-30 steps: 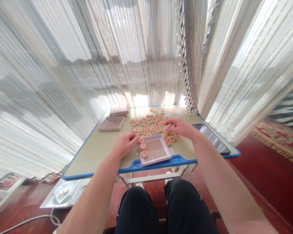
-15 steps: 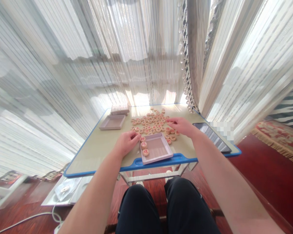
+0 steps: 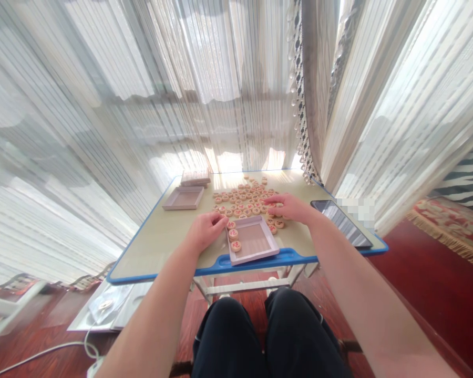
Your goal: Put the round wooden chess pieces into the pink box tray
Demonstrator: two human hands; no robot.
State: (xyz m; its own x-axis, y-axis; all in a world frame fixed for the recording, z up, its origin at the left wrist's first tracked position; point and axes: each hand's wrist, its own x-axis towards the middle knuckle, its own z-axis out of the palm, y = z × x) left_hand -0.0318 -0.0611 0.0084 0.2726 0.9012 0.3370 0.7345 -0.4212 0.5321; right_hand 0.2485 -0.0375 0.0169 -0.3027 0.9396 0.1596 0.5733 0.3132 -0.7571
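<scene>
A shallow pale box lies near the front edge of the table, with three round wooden xiangqi pieces in a column along its left side. At the box's far left corner, my left hand has its fingers curled together on the rim, close to the topmost piece. My right hand hovers low over the right part of a spread of loose xiangqi pieces, fingers apart, holding nothing I can see. Red or dark characters mark the pieces. Some are hidden under my right hand.
Another shallow box sits at the back left, and a closed-looking box lies behind it. A dark tablet rests on the right side of the blue-edged table. Sheer curtains hang behind.
My right hand has shifted left and slightly nearer over the loose pieces, and its fingers have spread. My left hand stays at the box corner, where the three pieces lie unchanged.
</scene>
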